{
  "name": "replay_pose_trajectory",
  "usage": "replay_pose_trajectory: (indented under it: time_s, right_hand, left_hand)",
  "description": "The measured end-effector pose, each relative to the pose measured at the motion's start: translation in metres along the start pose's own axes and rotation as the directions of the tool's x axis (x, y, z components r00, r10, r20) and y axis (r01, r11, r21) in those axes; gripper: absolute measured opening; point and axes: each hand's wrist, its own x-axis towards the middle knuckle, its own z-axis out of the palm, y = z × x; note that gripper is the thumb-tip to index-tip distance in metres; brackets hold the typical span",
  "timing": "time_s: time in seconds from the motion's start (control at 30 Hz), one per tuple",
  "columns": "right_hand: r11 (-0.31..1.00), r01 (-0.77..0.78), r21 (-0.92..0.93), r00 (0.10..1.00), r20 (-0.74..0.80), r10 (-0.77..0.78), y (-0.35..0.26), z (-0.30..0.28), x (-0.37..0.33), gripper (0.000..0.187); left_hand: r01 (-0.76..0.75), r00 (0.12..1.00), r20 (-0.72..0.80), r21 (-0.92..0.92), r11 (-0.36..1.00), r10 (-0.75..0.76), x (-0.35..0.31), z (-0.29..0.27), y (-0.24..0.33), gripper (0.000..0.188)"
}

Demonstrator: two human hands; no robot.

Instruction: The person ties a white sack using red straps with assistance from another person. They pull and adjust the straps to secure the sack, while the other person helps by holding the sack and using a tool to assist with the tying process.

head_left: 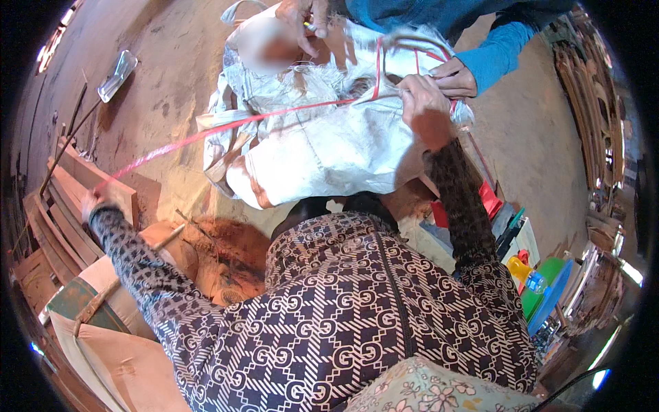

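Note:
A bulky white woven sack (329, 151) lies in front of me, with a red strap (233, 126) drawn across it. My left hand (91, 200) is stretched far out to the left, closed on the strap's end; the strap runs taut from there to the sack. At the sack's right side my right hand (427, 110) is closed where the strap crosses, its fingertips partly hidden. Touching it is a co-worker's hand (456, 77) in a blue sleeve. The co-worker's other hand (305, 20) is above the sack's far edge.
Wooden boards (62, 220) are stacked at the left, near a long-handled metal tool (118, 75). Beside my left arm are reddish-brown material (237, 254) and a stick. Green and blue round plastic items (552, 285) stand at the right, with more timber (583, 110) behind.

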Motion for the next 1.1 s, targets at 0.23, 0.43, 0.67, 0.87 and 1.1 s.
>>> replay_pose_trajectory:
  time_s: [0.23,0.43,0.67,0.87,1.1]
  right_hand:
    - [0.898,-0.319,-0.302,0.917,0.143,0.373,0.046,0.018,0.014,0.02]
    - [0.962,-0.267,0.056,0.934,0.261,0.244,0.045,0.017,0.016,0.043]
    - [0.945,-0.107,0.31,0.966,-0.191,0.172,-0.009,-0.102,-0.024,0.028]
    - [0.999,0.037,-0.003,0.996,-0.077,-0.037,-0.004,-0.09,-0.056,0.04]
    - [0.981,-0.184,-0.062,0.97,-0.176,0.17,0.001,-0.039,-0.1,0.041]
  left_hand:
    - [0.74,0.671,-0.033,0.101,0.665,-0.741,-0.082,-0.041,0.052,0.037]
    - [0.959,0.272,-0.06,-0.07,0.276,-0.96,-0.16,-0.095,0.011,0.029]
    - [0.976,0.111,0.034,-0.193,0.103,-0.993,-0.158,-0.096,0.079,0.024]
    - [0.952,0.252,0.019,-0.185,0.244,-0.968,-0.189,-0.051,-0.029,0.042]
    - [0.932,0.295,-0.018,-0.217,0.291,-0.955,-0.163,-0.085,-0.01,0.048]
